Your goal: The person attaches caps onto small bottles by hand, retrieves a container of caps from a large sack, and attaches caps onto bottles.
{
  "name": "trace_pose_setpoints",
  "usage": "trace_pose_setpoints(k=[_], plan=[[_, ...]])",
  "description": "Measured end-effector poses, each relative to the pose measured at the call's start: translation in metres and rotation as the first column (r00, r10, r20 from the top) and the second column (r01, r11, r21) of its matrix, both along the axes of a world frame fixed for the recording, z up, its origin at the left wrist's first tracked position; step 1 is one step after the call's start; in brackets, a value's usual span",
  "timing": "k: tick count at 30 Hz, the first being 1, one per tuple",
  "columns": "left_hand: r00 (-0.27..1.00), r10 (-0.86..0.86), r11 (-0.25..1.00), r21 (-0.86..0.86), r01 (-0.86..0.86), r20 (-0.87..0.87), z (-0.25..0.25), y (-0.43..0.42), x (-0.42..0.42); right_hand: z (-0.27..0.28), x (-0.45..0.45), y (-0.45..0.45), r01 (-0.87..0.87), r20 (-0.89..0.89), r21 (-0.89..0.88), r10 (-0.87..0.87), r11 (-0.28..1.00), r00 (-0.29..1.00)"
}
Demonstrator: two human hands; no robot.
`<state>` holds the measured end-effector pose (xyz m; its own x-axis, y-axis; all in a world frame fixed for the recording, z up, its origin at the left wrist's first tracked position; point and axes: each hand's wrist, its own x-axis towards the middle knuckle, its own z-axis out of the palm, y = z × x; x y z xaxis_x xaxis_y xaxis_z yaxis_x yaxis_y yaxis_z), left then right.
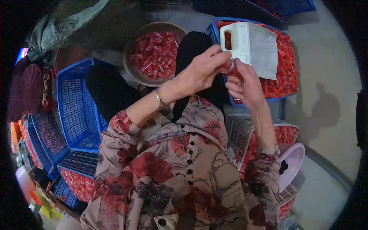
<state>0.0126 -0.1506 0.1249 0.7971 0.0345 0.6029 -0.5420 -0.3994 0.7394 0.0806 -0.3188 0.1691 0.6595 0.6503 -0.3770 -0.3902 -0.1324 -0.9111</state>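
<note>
Both of my hands meet in front of a blue crate [234,100] filled with small red pieces [286,57]. My left hand [203,69] pinches a small reddish, clear-looking piece [229,67] between thumb and fingers. Close against it, my right hand [244,82] has its thumb and curled fingers on the same piece. Just beyond my fingertips, a white plastic scoop-like container [242,42] with a handle hole lies on the red pieces. A round basin [128,65] of red, clear-wrapped pieces stands between my knees and the dark sack.
An empty-looking blue basket [78,111] stands at the left. More crates [78,163] of red pieces are stacked at the lower left. A grey crate [239,134] is beside my right forearm, near a pink bowl [293,163]. A greenish sack [73,28] lies at the upper left.
</note>
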Motion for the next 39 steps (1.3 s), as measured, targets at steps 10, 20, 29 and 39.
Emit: trace_pose_setpoints(k=[10,20,29,39], plan=[[0.874,0.314,0.942,0.239,-0.236,-0.371,-0.038,0.083,-0.044,-0.022,-0.006,-0.045,-0.104,0.101,-0.034,0.107,0.994,0.989],[0.868,0.495,0.765,0.455,-0.456,0.037,-0.036,0.073,0.016,-0.152,0.104,-0.289,0.62,0.785,-0.617,0.426,0.484,0.449],[0.995,-0.085,0.759,0.651,0.029,0.055,-0.025,-0.12,0.167,-0.166,0.102,-0.272,0.604,0.802,-0.596,0.429,0.529,0.416],[0.969,-0.122,0.939,0.29,0.183,-0.214,-0.041,-0.112,0.183,-0.065,0.082,-0.233,0.698,0.232,0.279,-0.752,0.659,0.617]])
